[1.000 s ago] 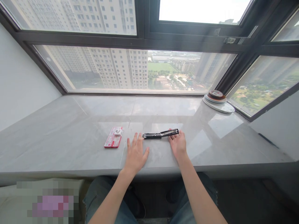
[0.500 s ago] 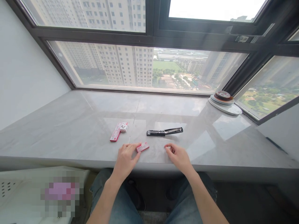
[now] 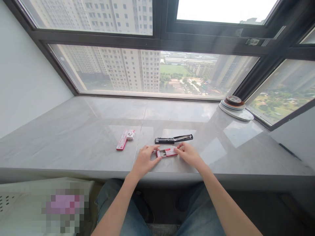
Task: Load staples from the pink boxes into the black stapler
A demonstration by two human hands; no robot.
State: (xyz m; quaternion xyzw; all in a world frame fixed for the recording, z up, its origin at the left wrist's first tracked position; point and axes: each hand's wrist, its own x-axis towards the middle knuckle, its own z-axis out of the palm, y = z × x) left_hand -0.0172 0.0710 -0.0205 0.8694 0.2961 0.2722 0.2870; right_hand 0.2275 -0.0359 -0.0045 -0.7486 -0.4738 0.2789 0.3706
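Observation:
A small red and white staple box [image 3: 167, 152] is held between my two hands just above the grey stone sill [image 3: 73, 137]. My left hand [image 3: 144, 160] pinches its left end and my right hand [image 3: 189, 154] pinches its right end. Its inner tray looks slid partly out to the left. A black stapler [image 3: 173, 139], lying opened flat, rests just beyond the box. Two more red staple boxes [image 3: 125, 138] lie to the left on the sill.
A stack of round plates [image 3: 235, 106] sits at the far right corner of the sill by the window. A white perforated basket [image 3: 36, 203] stands low at the left beside my knees. Large windows back the sill.
My left hand has carried the small red box rightward from the sill's front. My right hand has come up and taken hold of its other end, in front of the stapler.

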